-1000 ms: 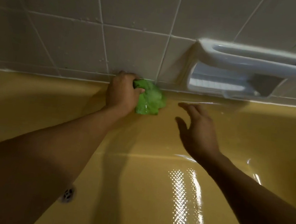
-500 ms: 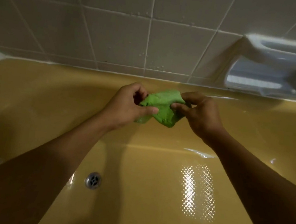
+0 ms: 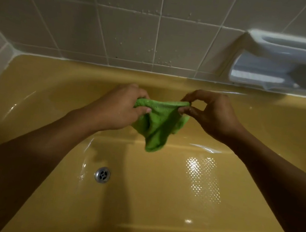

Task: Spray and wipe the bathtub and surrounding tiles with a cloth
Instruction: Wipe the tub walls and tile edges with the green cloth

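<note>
Cloth (image 3: 157, 125): small, green, soft and light; it looks damp and sags. It hangs in the air over the tub (image 3: 155, 213), below the tiles (image 3: 131, 37).
Where to hold: the top edge, near its two ends, to spread it flat.
Left hand (image 3: 117, 109): fingers curled, clamped on the left end.
Right hand (image 3: 213, 117): thumb and forefinger pinch the right end; the other fingers are loose and apart.

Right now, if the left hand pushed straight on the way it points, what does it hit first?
Likely the far tub wall, just below the tiles. The left hand grips the cloth; depth is unclear.
</note>
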{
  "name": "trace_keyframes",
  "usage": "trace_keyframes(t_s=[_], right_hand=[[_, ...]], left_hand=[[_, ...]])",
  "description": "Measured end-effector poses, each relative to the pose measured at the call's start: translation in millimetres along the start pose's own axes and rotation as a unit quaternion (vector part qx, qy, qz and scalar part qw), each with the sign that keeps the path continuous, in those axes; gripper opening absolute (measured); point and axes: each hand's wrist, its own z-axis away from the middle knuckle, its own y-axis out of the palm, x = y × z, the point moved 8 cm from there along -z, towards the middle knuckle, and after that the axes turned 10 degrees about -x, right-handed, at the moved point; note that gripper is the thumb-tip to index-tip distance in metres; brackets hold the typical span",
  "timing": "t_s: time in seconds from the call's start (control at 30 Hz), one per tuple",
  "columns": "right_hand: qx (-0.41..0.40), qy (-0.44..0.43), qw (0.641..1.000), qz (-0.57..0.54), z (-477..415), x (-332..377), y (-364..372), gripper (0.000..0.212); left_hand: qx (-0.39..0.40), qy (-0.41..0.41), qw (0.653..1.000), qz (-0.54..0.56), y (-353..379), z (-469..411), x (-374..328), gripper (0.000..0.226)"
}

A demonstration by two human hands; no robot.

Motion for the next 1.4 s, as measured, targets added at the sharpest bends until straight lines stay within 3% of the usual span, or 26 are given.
trace_keyframes(t_s=[0.07, 0.17, 0.27, 0.33, 0.43, 0.5, 0.6, 0.67, 0.8, 0.9, 1.0, 1.1, 1.2, 1.3, 1.4], right_hand=[[0.036, 0.084, 0.991, -0.102, 6, -5, 3, 0.021], [0.069, 0.142, 0.959, -0.236, 16, -9, 3, 0.030], [0.143, 0.196, 0.930, -0.275, 32, -9, 9, 0.030], [0.242, 0.197, 0.928, -0.203, 49, -8, 23, 0.030], [0.375, 0.132, 0.917, 0.023, 78, -21, 46, 0.028], [0.341, 0.150, 0.925, 0.077, 85, -41, 45, 0.034], [0.223, 0.219, 0.949, -0.028, 87, -61, 25, 0.024], [0.206, 0.232, 0.949, -0.051, 89, -68, 18, 0.017], [0.159, 0.187, 0.967, 0.073, 81, -75, 3, 0.009], [0.097, 0.186, 0.970, 0.119, 72, -81, -19, 0.017], [0.126, 0.238, 0.958, 0.099, 77, -83, -22, 0.017], [0.151, 0.358, 0.911, -0.141, 89, -61, -6, 0.016], [0.161, 0.384, 0.861, -0.292, 90, -26, 14, 0.024], [0.162, 0.375, 0.844, -0.349, 87, 0, 33, 0.021], [0.130, 0.357, 0.854, -0.355, 85, 9, 39, 0.019]], left_hand=[[-0.011, -0.005, 1.000, 0.009, -11, 0, -3, 0.010], [0.005, -0.018, 1.000, 0.022, -25, 0, -5, 0.014], [0.028, -0.042, 0.997, 0.061, -35, 4, -12, 0.009], [0.027, -0.044, 0.996, 0.074, -40, 6, -21, 0.007], [-0.044, -0.064, 0.994, 0.079, -62, 2, -25, 0.010], [-0.081, -0.082, 0.991, 0.069, -79, -1, -16, 0.010], [-0.066, -0.080, 0.994, -0.019, -88, 1, 3, 0.012], [-0.061, -0.079, 0.993, -0.062, -88, 7, 14, 0.015], [-0.050, -0.070, 0.989, -0.119, -84, 22, 28, 0.015], [-0.020, -0.157, 0.983, -0.091, -77, 33, 47, 0.019], [0.023, -0.305, 0.942, 0.140, -48, 50, 63, 0.012], [0.016, -0.364, 0.872, 0.327, -18, 58, 54, 0.008], [0.031, -0.394, 0.810, 0.433, 10, 61, 24, 0.021], [0.028, -0.419, 0.755, 0.504, 33, 59, -6, 0.018], [0.027, -0.437, 0.747, 0.500, 49, 55, -21, 0.015]])
